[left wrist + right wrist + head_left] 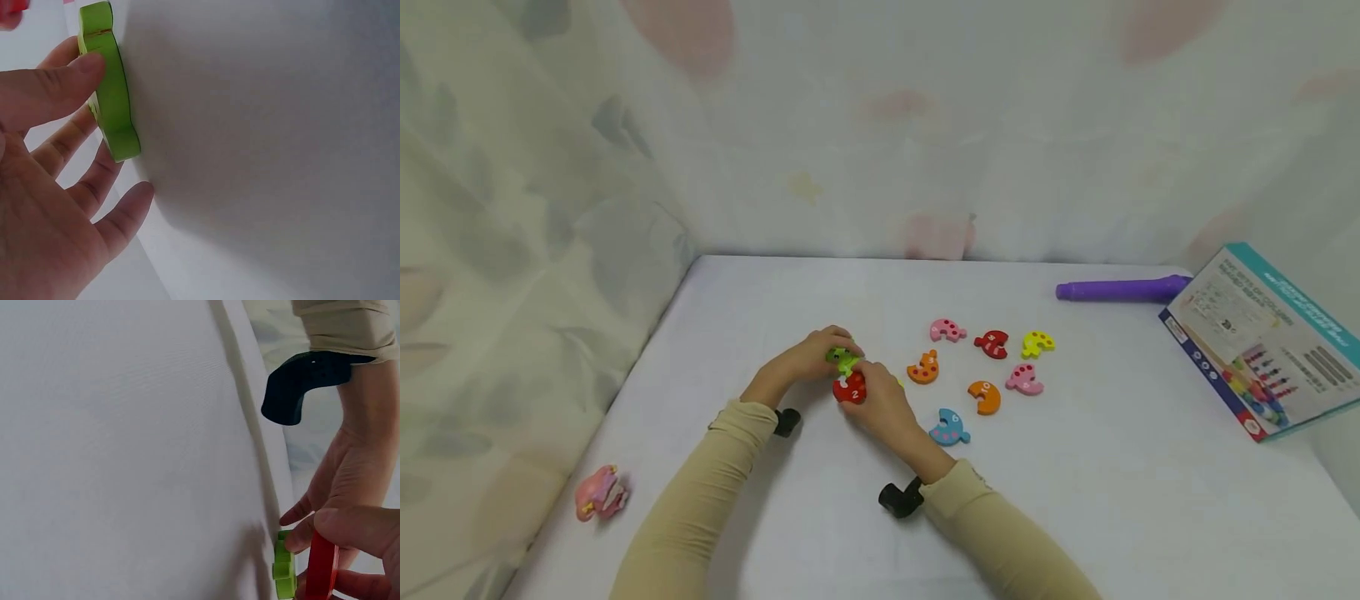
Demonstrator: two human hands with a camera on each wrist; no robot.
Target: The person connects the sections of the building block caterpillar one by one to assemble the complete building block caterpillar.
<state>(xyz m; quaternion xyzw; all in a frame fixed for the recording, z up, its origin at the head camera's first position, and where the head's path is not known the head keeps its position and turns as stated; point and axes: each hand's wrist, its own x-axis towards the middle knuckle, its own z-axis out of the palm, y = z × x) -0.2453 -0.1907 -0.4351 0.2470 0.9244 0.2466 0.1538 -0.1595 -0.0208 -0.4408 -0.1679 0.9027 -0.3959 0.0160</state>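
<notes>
My left hand (817, 357) pinches a green animal-shaped puzzle piece (114, 94) between thumb and fingers. In the left wrist view the piece stands on edge, its thick side facing the camera. My right hand (887, 408) grips a red puzzle piece (850, 389) marked with a 2, just below the green one in the head view. The right wrist view shows the red piece close beside the green piece; whether they touch, I cannot tell. To the right lie a blue piece (950, 427), an orange piece (923, 367) and several more coloured ones.
At the table's back right lies a purple tube (1120, 289), beside a tilted printed box (1262, 342). A pink toy figure (601, 493) sits near the left edge. Black mounts (901, 500) stick out from both wrists. Patterned cloth hangs behind and at the left.
</notes>
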